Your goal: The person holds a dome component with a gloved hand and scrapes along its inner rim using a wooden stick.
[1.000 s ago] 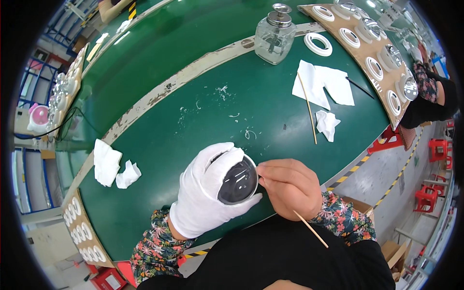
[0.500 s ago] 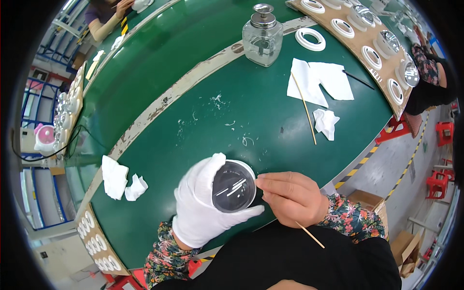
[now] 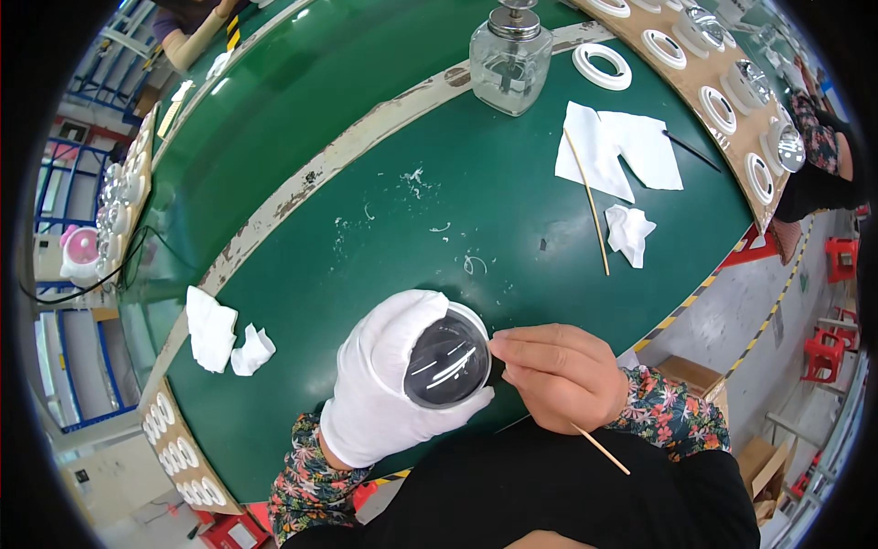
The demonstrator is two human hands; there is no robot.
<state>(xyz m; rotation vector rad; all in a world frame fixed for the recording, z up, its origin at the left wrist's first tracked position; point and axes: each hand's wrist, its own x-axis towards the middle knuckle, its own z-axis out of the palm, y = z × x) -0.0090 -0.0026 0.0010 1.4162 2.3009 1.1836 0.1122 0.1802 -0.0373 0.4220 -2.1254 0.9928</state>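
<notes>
My left hand (image 3: 380,389), in a white glove, wraps round a clear dome-shaped part (image 3: 448,359) with a white rim. Light streaks reflect off the dome's surface, and the glove hides its left side. My bare right hand (image 3: 567,373) pinches a thin wooden stick (image 3: 601,448); its tail sticks out below the palm. The fingertips are at the right edge of the white rim, and the stick's working end is too hidden to make out. Both forearms wear floral sleeves.
Ahead stands a glass pump bottle (image 3: 512,69) beside a white ring (image 3: 602,67). White cloths (image 3: 645,151), another wooden stick (image 3: 587,201) and a black pen-like tool (image 3: 692,150) lie at right. Boards of rings and domes (image 3: 739,119) flank the table. White scraps (image 3: 416,188) dot its surface.
The whole view has shifted slightly. My left hand has tilted the dome a little, and its thumb lies closer along the rim. My right hand keeps its pinch beside the rim.
</notes>
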